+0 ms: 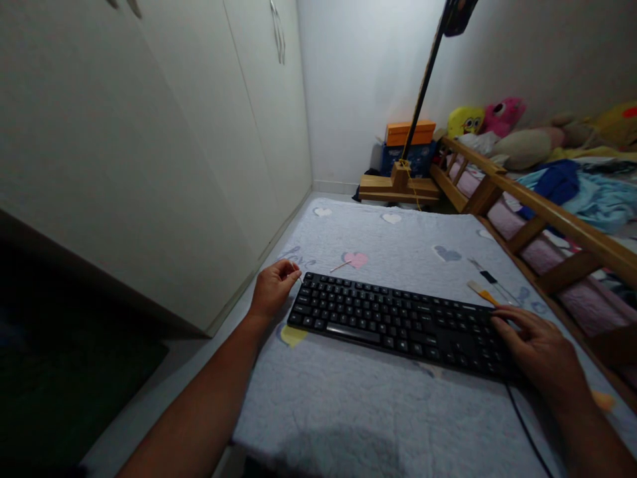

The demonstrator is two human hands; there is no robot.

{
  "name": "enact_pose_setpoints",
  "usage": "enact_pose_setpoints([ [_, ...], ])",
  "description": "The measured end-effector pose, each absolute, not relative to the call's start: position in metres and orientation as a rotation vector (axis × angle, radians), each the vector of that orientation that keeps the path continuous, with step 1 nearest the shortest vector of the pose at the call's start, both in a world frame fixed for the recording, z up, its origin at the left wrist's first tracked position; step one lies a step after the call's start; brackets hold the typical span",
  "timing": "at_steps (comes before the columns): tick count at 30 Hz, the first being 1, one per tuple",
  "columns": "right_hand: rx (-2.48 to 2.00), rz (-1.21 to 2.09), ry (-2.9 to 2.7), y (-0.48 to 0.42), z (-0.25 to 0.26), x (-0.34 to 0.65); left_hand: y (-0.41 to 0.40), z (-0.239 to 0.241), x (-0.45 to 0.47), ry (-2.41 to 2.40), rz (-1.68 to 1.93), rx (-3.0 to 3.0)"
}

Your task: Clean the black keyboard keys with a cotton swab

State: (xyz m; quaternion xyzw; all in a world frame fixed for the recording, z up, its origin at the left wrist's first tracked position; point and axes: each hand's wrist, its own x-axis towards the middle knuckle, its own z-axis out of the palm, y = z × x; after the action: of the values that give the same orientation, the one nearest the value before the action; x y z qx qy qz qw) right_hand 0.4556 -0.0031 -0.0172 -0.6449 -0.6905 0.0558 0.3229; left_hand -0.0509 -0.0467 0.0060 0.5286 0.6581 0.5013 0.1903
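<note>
A black keyboard [378,317] lies slightly slanted on the cloth-covered surface [348,405]. At its far left corner, my left hand [273,287] is closed in a pinch on a thin pale stick that looks like a cotton swab [300,279], its tip by the corner keys. My right hand [542,348] grips the keyboard's right end, thumb over the keys and fingers at the far edge. Behind the keyboard lies another cotton swab [341,265]. A brush with pale bristles and a yellow handle [482,292] is near my right fingers, beside a thin tool with a black part [488,276].
The keyboard's cable [528,428] runs toward me at the right. White cabinets [199,133] stand along the left. A wooden bed rail [552,206] borders the right side, with plush toys and blankets beyond. At the back stands a pole on a wooden base [398,186] near an orange box [409,133].
</note>
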Motion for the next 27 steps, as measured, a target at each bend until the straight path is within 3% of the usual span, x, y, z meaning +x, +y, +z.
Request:
enact_pose_setpoints([
  [27,-1.662,0.102,-1.828,-0.005,-0.016,0.454,-0.044,0.008,-0.038,1.724,1.406,1.450],
])
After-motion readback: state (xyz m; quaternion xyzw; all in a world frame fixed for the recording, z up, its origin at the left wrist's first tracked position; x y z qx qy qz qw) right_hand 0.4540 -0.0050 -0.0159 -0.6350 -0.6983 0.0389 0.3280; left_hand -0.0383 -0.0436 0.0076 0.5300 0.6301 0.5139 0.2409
